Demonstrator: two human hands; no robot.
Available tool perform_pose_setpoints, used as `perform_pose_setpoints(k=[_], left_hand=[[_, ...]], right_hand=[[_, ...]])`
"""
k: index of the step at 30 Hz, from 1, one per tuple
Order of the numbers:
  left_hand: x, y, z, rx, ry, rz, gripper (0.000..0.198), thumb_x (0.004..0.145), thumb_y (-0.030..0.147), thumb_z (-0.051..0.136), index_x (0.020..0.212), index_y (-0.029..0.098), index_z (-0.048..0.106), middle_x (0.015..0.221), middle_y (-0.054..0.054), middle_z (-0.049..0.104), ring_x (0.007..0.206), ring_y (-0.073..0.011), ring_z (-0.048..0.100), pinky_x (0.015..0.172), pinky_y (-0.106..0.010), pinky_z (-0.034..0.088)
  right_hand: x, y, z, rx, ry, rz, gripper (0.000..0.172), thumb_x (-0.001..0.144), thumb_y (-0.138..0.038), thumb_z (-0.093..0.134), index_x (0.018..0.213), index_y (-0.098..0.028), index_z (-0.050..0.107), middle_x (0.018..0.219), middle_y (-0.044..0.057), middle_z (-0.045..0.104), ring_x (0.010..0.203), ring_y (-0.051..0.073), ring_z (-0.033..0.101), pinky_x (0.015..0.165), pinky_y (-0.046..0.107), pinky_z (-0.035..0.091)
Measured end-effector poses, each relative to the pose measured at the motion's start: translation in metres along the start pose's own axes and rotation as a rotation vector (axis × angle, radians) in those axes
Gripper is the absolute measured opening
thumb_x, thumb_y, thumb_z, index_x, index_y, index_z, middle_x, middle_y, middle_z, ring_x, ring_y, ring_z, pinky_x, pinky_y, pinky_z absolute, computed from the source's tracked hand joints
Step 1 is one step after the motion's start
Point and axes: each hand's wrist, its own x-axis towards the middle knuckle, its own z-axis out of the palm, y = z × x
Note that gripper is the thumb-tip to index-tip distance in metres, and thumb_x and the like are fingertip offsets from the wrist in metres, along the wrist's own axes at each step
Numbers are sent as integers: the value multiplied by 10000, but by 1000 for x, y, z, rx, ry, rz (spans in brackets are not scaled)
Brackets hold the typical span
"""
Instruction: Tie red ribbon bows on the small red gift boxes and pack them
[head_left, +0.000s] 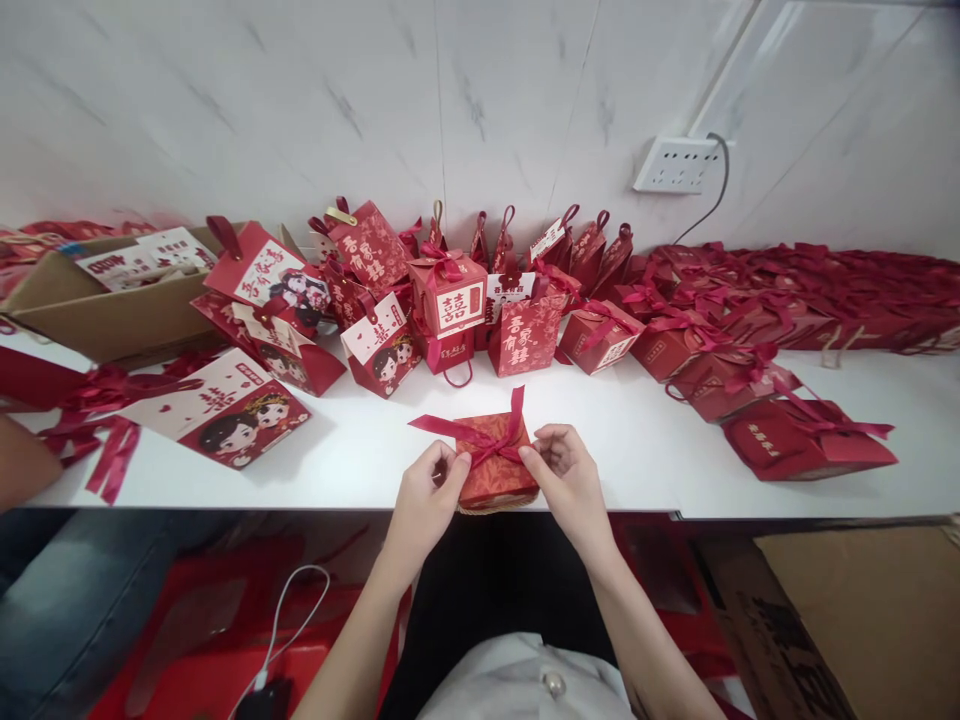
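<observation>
A small red patterned gift box [496, 485] sits at the front edge of the white table, directly before me. A dark red ribbon [489, 446] is tied across its top in a bow, with two tails pointing up and to the left. My left hand [429, 492] pinches the ribbon's left side between thumb and fingers. On the opposite side, my right hand [568, 477] has its thumb pressed on the ribbon, fingers curled behind the box's right edge. Both hands touch the box's sides.
Several finished red boxes [451, 300] stand behind it, with a large pile [810, 290] at right. An open cardboard carton [112, 320] is at left, near a flat printed box [225, 410]. Another person's arm [22, 465] shows at far left. A socket strip [679, 165] is on the wall.
</observation>
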Motion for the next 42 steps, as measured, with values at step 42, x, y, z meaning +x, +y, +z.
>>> perform_pose_setpoints(k=[42], left_hand=[[2, 29, -19, 473, 121, 617, 138, 857, 214, 500, 737, 184, 563, 683, 8, 585, 680, -132, 527, 668, -255, 435]], right_hand=[[54, -68, -9, -655, -486, -534, 150, 830, -201, 564, 703, -168, 635, 762, 46, 628, 762, 170, 559, 715, 282, 398]])
